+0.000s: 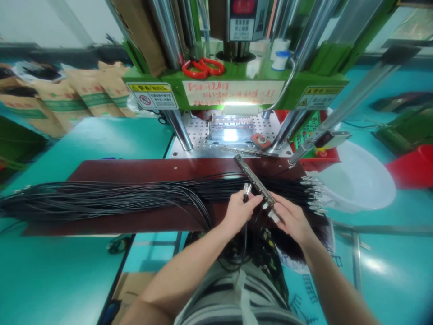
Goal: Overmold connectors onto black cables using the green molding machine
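Note:
My left hand (pixel 239 210) is closed around black cables, with their silvery metal connectors (pixel 247 188) poking up past the fingers. In my right hand (pixel 292 217) is the near end of a long, dark metal bar with slots (pixel 255 181), tilted up toward the far left. Silvery connectors sit at the bar's near end, close to both hands. Beneath it a thick bundle of black cables (pixel 135 198) lies across a dark red board (pixel 101 170), its connector ends (pixel 313 194) gathered at the right. Some cable loops hang down over my lap.
Ahead stands a green press (pixel 162 83) with metal columns and a lit metal mold (pixel 230 128). A second slotted bar (pixel 252 152) and a reddish block (pixel 260 141) lie before it. Red-handled scissors (pixel 203 67) rest on its crossbeam. A white basin (pixel 361 180) is at right.

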`<action>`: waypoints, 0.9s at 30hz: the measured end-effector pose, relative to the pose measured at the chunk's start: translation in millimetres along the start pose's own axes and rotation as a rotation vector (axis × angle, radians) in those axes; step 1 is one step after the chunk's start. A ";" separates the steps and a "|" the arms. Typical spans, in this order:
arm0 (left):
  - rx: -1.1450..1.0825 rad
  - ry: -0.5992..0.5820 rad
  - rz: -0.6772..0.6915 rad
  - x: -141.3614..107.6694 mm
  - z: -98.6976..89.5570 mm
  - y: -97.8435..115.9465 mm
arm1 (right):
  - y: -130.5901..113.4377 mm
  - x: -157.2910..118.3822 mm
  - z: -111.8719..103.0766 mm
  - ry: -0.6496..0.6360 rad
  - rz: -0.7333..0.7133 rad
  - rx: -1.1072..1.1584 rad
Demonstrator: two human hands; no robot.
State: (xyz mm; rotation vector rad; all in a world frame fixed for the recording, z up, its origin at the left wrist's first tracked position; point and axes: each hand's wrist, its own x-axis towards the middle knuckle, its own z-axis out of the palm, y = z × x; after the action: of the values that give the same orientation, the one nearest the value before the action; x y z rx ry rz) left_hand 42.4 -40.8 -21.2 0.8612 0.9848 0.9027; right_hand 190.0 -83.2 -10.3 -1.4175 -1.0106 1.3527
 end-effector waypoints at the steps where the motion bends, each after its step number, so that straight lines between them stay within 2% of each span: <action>1: 0.009 0.001 0.007 -0.1 -0.4 -0.2 | -0.2 0.2 0.2 0.009 0.002 0.000; 7: 0.044 0.007 0.035 1.6 -1.6 -2.9 | 3.6 1.3 -1.9 0.009 0.017 -0.022; 14: 0.123 0.066 0.091 1.2 -3.1 -6.9 | 4.6 -2.1 -2.5 -0.067 -0.137 -0.306; 22: 0.046 0.075 0.129 -3.6 -6.6 1.0 | 5.7 0.7 -1.6 0.066 0.018 -0.015; 27: 0.160 0.029 0.140 -2.0 -11.0 -1.0 | 3.4 0.6 -2.7 -0.004 0.037 -0.029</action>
State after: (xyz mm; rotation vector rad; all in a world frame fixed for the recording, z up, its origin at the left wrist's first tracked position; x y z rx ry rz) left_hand 31.7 -40.9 -24.9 1.0658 1.0414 0.9667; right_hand 192.6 -83.7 -13.8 -1.4624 -1.0152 1.3734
